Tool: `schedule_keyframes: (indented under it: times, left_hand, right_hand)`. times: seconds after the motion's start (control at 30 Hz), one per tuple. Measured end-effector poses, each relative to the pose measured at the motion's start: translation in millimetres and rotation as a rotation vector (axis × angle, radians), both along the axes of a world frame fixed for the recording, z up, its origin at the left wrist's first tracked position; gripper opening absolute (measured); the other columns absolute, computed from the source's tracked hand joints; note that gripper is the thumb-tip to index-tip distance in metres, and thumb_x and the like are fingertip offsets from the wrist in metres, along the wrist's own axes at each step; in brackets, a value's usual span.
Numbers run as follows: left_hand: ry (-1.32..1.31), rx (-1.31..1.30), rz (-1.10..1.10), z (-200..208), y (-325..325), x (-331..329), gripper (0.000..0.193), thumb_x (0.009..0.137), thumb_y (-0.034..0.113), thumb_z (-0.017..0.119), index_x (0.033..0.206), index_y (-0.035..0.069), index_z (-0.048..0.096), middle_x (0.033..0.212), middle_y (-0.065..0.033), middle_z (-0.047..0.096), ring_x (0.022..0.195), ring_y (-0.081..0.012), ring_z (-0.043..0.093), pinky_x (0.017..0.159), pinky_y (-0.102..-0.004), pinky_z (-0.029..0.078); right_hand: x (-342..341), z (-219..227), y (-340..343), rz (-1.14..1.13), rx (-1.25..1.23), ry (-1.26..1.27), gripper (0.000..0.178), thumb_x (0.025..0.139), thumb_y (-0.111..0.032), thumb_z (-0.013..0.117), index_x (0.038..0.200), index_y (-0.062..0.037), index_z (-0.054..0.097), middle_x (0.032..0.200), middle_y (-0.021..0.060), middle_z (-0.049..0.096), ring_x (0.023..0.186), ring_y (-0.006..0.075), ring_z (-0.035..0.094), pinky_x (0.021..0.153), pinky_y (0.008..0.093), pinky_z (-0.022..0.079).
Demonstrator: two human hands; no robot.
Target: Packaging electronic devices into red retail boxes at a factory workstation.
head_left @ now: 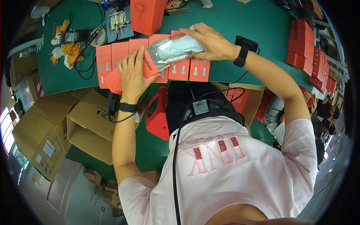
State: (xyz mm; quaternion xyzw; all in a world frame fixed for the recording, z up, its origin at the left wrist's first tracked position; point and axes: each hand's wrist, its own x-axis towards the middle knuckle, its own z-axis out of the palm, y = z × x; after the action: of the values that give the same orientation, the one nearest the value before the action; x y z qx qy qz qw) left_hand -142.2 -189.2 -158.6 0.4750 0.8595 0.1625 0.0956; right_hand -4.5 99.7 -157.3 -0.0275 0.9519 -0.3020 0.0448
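My left hand (132, 73) is closed round an orange-red cardboard box (150, 66) that lies tilted over a row of similar boxes (180, 73) along the table's near edge. A light-blue item in clear plastic packaging (176, 48) sticks out of the box's right end; its inner part is hidden. My right hand (214, 42) grips the outer end of this packaging, thumb below and fingers over the top. The boxes in the row carry small pictures of round-headed handheld devices.
A larger red box (147, 17) stands at the back, beside a metal fixture (118, 20) and a tape roll (99, 37). Orange wire bundles (71, 52) lie left. Red boxes (301, 48) are stacked right. Open cartons (92, 123) and a red stool (157, 116) are below the table.
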Motion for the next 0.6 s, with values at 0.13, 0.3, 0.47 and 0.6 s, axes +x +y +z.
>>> schedule_keyframes:
  times: [0.13, 0.3, 0.47, 0.6]
  left_hand:
    - [-0.008, 0.007, -0.015, -1.0, -0.1, -1.5, 0.108, 0.06, 0.04, 0.093, 0.149, 0.007, 0.043, 0.131, -0.0124, 0.053, 0.12, -0.0331, 0.048, 0.103, -0.0496, 0.034]
    - [0.004, 0.02, -0.019, -1.9, 1.7, -0.3, 0.108, 0.06, 0.039, 0.093, 0.15, 0.007, 0.042, 0.131, -0.0127, 0.053, 0.119, -0.033, 0.048, 0.104, -0.0496, 0.033]
    - [0.025, 0.015, -0.023, 0.3, 5.5, 0.9, 0.107, 0.06, 0.038, 0.093, 0.149, 0.006, 0.042, 0.13, -0.0127, 0.053, 0.119, -0.033, 0.048, 0.103, -0.0489, 0.034]
    - [0.03, 0.014, -0.014, -0.2, 6.6, 0.9, 0.106, 0.059, 0.038, 0.093, 0.147, 0.005, 0.043, 0.13, -0.0132, 0.053, 0.118, -0.033, 0.049, 0.103, -0.0484, 0.035]
  right_hand:
    - [-1.0, 3.4, 0.6, -0.009, -0.023, -0.052, 0.091, 0.07, -0.022, 0.082, 0.151, -0.0125, 0.041, 0.123, 0.0199, 0.053, 0.118, 0.0375, 0.052, 0.106, 0.0503, 0.044]
    - [0.7, -6.7, -15.6, 0.04, 0.295, 0.11, 0.095, 0.069, -0.025, 0.083, 0.151, -0.0108, 0.038, 0.124, 0.0201, 0.054, 0.122, 0.0369, 0.052, 0.116, 0.0583, 0.03]
    - [-8.0, -12.5, -46.6, -0.031, 0.473, 0.256, 0.094, 0.063, -0.031, 0.087, 0.143, -0.0073, 0.044, 0.119, 0.0183, 0.056, 0.117, 0.033, 0.055, 0.113, 0.0542, 0.034]
    - [-10.3, -21.2, -52.7, -0.032, 0.357, 0.214, 0.084, 0.063, -0.031, 0.088, 0.134, -0.0067, 0.05, 0.111, 0.0133, 0.058, 0.107, 0.0291, 0.057, 0.099, 0.0449, 0.042]
